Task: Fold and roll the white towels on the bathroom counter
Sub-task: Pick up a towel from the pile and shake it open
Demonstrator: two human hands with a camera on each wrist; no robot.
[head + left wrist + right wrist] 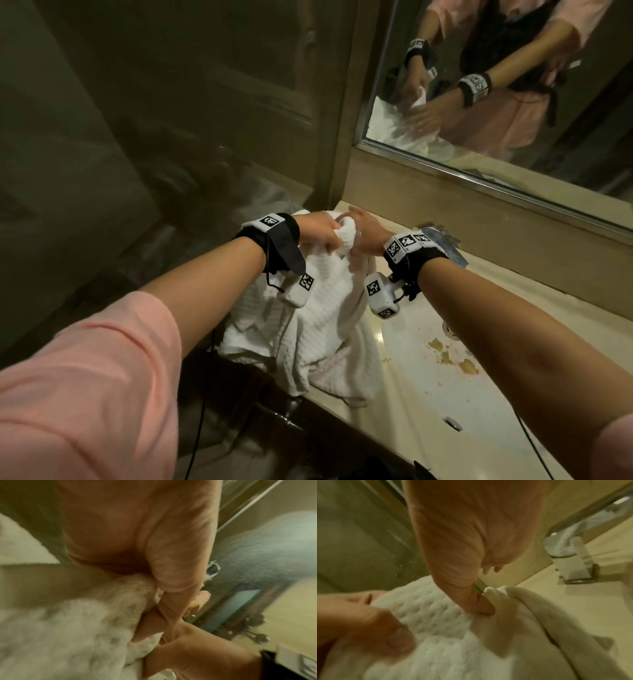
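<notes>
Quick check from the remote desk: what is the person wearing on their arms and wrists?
Pink sleeves to about the elbows. Each wrist, left hand and right hand, carries a black strap with black-and-white square tags and a small white tagged camera module beneath. Thin black cables hang down.

White towel point(318, 308) lies crumpled on beige counter point(428, 425).

Both wrist views are blurred. The right hand point(364, 233) covers the towel point(318, 308) corner it holds; the items point(442, 240) beyond that wrist stay unidentifiable.
</notes>
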